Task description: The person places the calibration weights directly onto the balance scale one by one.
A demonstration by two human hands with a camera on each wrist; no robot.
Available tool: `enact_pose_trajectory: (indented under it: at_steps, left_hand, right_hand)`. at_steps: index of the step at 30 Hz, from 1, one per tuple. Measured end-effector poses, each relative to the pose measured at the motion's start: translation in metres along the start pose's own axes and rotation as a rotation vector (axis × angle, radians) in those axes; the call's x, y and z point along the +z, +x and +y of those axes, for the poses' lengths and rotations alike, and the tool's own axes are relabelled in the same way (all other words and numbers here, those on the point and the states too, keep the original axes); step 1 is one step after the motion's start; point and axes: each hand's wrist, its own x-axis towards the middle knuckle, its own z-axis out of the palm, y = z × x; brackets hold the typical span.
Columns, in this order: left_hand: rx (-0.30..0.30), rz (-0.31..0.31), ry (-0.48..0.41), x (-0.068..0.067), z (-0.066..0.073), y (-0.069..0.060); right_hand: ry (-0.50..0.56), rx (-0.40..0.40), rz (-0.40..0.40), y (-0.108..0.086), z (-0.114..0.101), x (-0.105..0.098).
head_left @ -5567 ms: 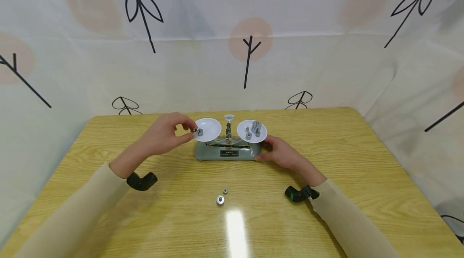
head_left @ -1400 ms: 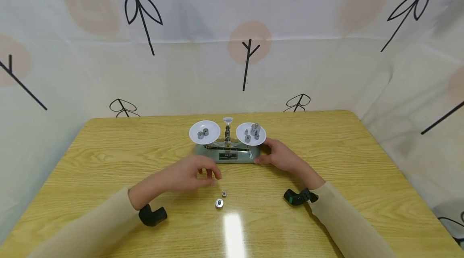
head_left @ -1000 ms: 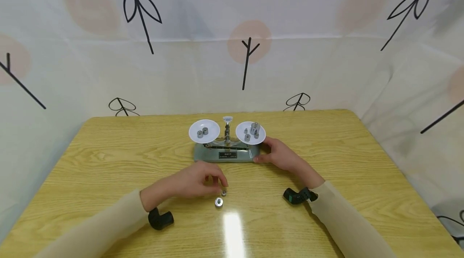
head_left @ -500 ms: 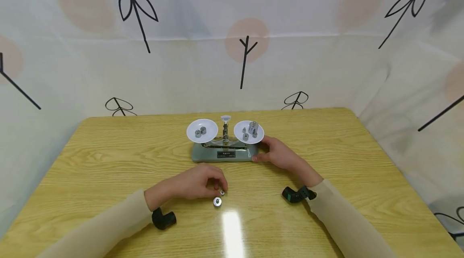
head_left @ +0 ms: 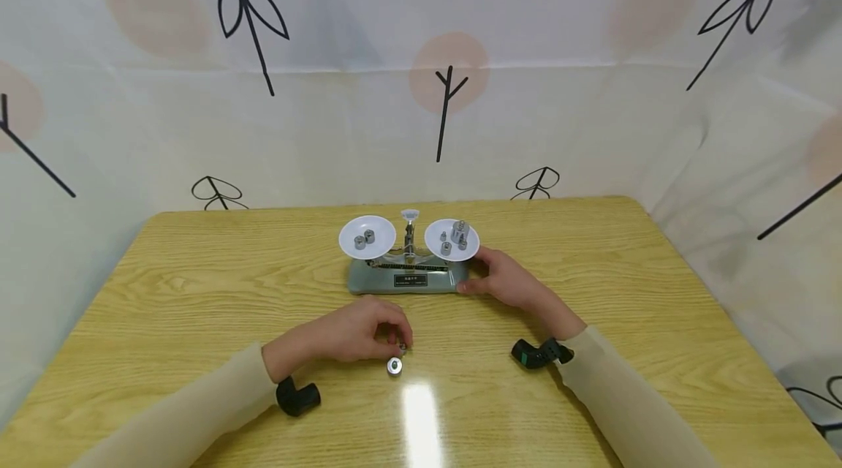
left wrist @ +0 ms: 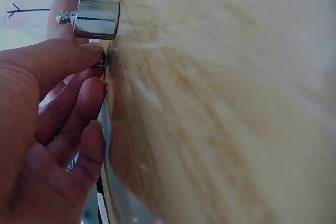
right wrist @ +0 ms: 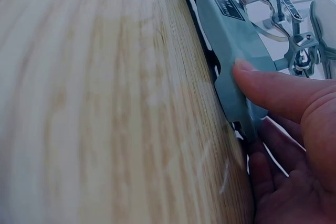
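Note:
My left hand [head_left: 362,329] pinches a small metal weight [left wrist: 100,59] between thumb and forefinger, low at the tabletop; the fingers cover much of it. Beside it stands a larger cylindrical knobbed weight [head_left: 394,366], upright and untouched, with its knob plain in the left wrist view. Behind them is a grey-green balance scale [head_left: 375,278]. Two weights [head_left: 370,236] rest on its left pan [head_left: 355,225], and several of mixed size on its right pan [head_left: 434,234]. My right hand [head_left: 506,279] grips the base's right end, thumb in front and fingers round the far side.
Everything stands on a wood-grain table [head_left: 230,256] with a patterned cloth [head_left: 329,131] hanging behind. Black wrist cameras [head_left: 297,396] sit on both forearms. A dark cable [head_left: 816,398] shows at the far right.
My left hand has left the left pan, where a second weight now sits, and come down to the small weight, which it now pinches. The right hand keeps its place on the base.

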Motion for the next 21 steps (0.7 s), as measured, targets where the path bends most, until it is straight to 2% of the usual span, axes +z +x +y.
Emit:
enact_pose_trajectory:
  at_steps: [13,21]
  left_hand:
    - [0.008,0.054,0.017,-0.007,0.002,-0.002]
    - [-0.006,0.087,0.039,-0.014,0.008,-0.002]
  right_hand:
    - [-0.005,0.009,0.007,0.001,0.001,0.0]
    - [0.0,0.012,0.007,0.0,-0.001,0.001]
